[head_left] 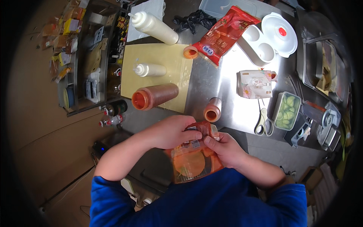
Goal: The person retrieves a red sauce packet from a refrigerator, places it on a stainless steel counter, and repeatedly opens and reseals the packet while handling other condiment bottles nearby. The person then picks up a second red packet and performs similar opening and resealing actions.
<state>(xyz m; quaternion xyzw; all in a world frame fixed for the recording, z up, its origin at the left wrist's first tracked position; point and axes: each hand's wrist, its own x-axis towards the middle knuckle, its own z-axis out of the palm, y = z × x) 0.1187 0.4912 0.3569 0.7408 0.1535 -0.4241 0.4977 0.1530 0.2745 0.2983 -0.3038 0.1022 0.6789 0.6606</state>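
My left hand [177, 132] and my right hand [227, 147] grip the upper end of a red and orange plastic sauce pouch [190, 164], held against my blue shirt. The thumbs nearly meet on it. Just beyond, a small red-stained squeeze bottle [213, 109] stands without its cap, its round mouth showing. To the left, a larger red-stained bottle [156, 96], also uncapped, stands on a yellow board [181, 71]. A red tomato ketchup packet [225, 32] lies farther back, beside a red-stained bottle cap [190, 52].
Two white squeeze bottles [156, 27] with nozzles are at the back left. Grey-handled scissors [264, 123], a tissue pack [255, 84] and a container of sliced green vegetable [287, 110] are on the steel table at right. Shelves [90, 59] with packets and bottles are on the left.
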